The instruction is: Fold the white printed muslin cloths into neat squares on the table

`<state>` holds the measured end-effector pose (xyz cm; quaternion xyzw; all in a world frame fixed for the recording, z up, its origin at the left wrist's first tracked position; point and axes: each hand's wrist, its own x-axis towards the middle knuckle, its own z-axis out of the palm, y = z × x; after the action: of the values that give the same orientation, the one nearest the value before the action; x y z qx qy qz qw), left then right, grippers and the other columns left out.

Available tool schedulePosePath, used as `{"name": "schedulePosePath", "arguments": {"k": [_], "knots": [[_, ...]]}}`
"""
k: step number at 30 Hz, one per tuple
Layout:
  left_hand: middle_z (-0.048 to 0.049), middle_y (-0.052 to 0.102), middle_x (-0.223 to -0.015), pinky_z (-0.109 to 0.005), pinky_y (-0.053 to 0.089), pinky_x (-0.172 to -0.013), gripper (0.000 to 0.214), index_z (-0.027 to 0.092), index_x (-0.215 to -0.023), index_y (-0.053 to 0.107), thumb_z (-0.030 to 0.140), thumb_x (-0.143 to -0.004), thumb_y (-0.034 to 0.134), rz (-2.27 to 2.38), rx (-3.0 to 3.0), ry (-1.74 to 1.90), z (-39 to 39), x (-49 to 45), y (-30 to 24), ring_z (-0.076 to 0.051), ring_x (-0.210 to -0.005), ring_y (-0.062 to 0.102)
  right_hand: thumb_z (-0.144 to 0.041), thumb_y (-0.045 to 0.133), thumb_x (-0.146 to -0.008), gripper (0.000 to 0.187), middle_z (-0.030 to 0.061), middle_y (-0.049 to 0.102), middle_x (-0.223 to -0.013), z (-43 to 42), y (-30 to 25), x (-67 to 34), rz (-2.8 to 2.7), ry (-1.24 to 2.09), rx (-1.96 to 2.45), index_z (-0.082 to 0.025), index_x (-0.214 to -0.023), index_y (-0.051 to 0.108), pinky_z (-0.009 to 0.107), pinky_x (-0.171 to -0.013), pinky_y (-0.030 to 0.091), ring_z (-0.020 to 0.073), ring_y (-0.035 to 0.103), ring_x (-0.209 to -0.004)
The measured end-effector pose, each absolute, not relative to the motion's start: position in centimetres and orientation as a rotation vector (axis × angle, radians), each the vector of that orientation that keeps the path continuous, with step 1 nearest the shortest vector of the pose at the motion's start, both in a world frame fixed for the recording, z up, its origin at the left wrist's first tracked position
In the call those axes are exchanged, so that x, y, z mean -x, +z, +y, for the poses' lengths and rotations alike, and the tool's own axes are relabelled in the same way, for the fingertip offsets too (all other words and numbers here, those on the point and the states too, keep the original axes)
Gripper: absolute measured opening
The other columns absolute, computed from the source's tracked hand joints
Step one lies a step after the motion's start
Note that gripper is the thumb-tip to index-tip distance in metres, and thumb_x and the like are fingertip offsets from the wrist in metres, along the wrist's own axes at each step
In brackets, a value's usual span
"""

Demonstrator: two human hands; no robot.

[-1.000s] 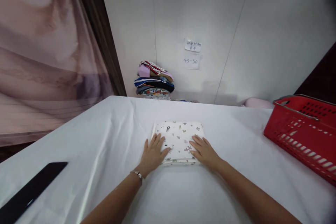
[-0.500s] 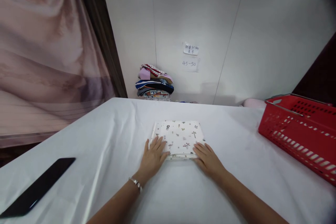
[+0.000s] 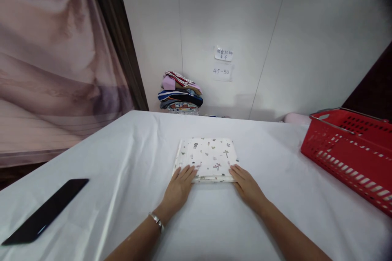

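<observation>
A white cloth (image 3: 211, 157) with small printed plants and figures lies folded into a flat rectangle on the white-covered table (image 3: 208, 220). On its near left corner rest the fingertips of my left hand (image 3: 179, 185), stretched out and slightly apart. My right hand (image 3: 248, 185) lies flat at the near right corner, its fingers on the cloth's edge. Neither hand grips the fabric. Several folded layers show along the side nearest me. A silver bracelet (image 3: 157, 221) circles my left wrist.
A red plastic basket (image 3: 346, 155) with a metal handle stands on the right. A dark flat object (image 3: 47, 210), like a phone, lies at the left. Beyond the far edge rises a stack of folded fabrics (image 3: 180, 94) near the wall. A pink curtain (image 3: 58, 69) hangs at left.
Both hands have drawn slightly toward the near corners of the cloth, the left one back and the right one outward. The cloth stays folded, and the view has tilted a little.
</observation>
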<state>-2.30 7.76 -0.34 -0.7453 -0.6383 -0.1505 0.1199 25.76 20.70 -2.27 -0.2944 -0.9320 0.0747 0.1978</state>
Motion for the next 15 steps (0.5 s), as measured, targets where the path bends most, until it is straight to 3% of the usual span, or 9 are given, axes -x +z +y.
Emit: {"name": "schedulePosePath", "arguments": {"k": [6,9,12,15], "knots": [[-0.0045,0.050,-0.133,-0.046,0.032,-0.105,0.039,0.022,-0.128,0.047,0.022,-0.090,0.039,-1.877,2.199,-0.489,7.3,2.5,-0.2,-0.021,-0.125,0.042,-0.031,0.045,-0.087,0.044,0.0066,0.042,-0.139,20.4,-1.6,-26.2,-2.397,0.510,0.942,-0.021,-0.129,0.049,0.045,-0.107,0.031,0.0239,0.032,-0.131],[-0.0048,0.054,-0.129,-0.046,0.034,-0.104,0.036,0.022,-0.123,0.052,0.026,-0.090,0.039,-1.906,2.172,-0.561,6.4,3.4,-0.2,-0.022,-0.122,0.046,-0.041,0.047,-0.085,0.043,0.0080,0.047,-0.134,20.5,-1.3,-26.8,-2.049,0.758,1.164,-0.021,-0.123,0.054,0.042,-0.098,0.042,0.0257,0.045,-0.122],[-0.0057,0.058,-0.123,-0.043,0.040,-0.099,0.033,0.023,-0.118,0.057,0.030,-0.090,0.040,-1.925,2.133,-0.690,5.5,4.4,-0.2,-0.022,-0.118,0.050,-0.046,0.048,-0.083,0.044,0.0094,0.063,-0.113,20.8,-1.0,-27.4,-1.827,0.927,1.309,-0.019,-0.116,0.058,0.039,-0.080,0.052,0.0246,0.062,-0.096],[-0.0063,0.063,-0.114,-0.041,0.043,-0.095,0.029,0.022,-0.110,0.061,0.030,-0.090,0.041,-1.940,2.088,-0.802,5.2,4.6,0.2,-0.021,-0.110,0.055,-0.043,0.048,-0.082,0.037,0.0085,0.064,-0.106,20.7,-0.4,-27.4,-1.885,0.814,1.282,-0.020,-0.107,0.062,0.037,-0.074,0.051,0.0235,0.061,-0.091]]}}
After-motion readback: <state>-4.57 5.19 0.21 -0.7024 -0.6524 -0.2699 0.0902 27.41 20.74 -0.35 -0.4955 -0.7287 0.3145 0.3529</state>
